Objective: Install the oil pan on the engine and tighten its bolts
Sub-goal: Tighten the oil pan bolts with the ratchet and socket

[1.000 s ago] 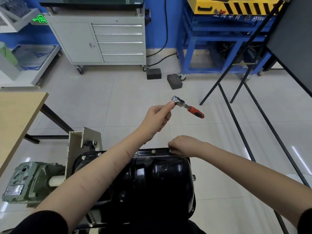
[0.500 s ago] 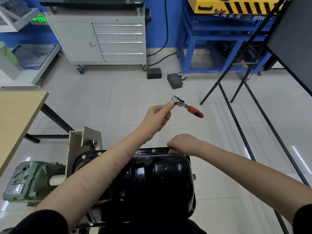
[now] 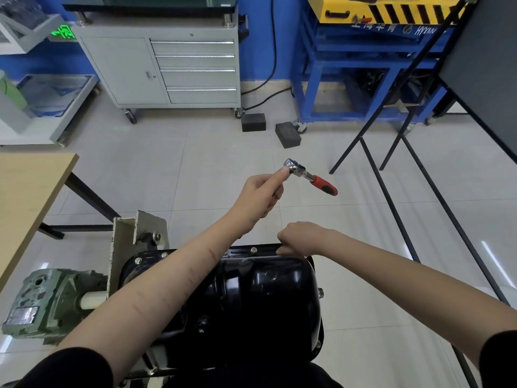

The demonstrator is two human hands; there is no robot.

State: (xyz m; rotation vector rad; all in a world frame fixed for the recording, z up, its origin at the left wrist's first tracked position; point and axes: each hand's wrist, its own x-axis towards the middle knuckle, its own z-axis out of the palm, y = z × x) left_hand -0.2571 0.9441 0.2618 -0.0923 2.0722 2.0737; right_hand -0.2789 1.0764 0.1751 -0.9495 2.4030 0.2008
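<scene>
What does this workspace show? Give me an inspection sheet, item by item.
Surface: tiled floor; wooden table at left.
Job's things: black oil pan on engine, flange bolt visible; ratchet raised above.
Clutter: two dark blocks on floor.
Hands: left hand holds ratchet by its head; right hand at pan's far flange.
Cables: black cable down wall.
Surroundings: grey drawer cabinet, blue frame.
</scene>
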